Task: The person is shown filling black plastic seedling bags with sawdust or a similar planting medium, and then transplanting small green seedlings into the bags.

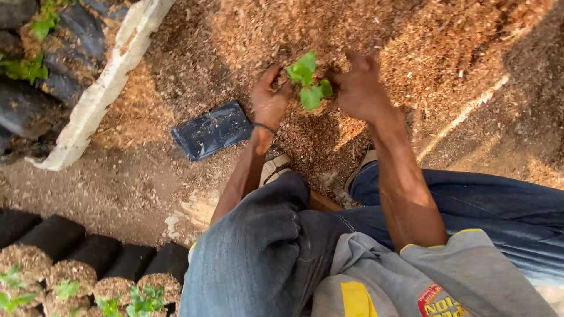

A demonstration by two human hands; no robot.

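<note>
Your left hand (269, 104) and right hand (359, 88) sit either side of a small green seedling (308, 82) standing upright in the sawdust heap (423, 47); L fingers are curled in at the stem base, R fingers loosely spread and touching the sawdust beside it, neither gripping anything I can confirm. An empty black grow bag (212, 130) lies flat just L of your left wrist, w/ a row of filled bags holding seedlings (88, 287) at lower L, well apart.

Seedling (308, 85) between left hand (269, 103) and right hand (359, 88); empty bag (211, 130) left; filled bags (94, 282) near-left.
</note>
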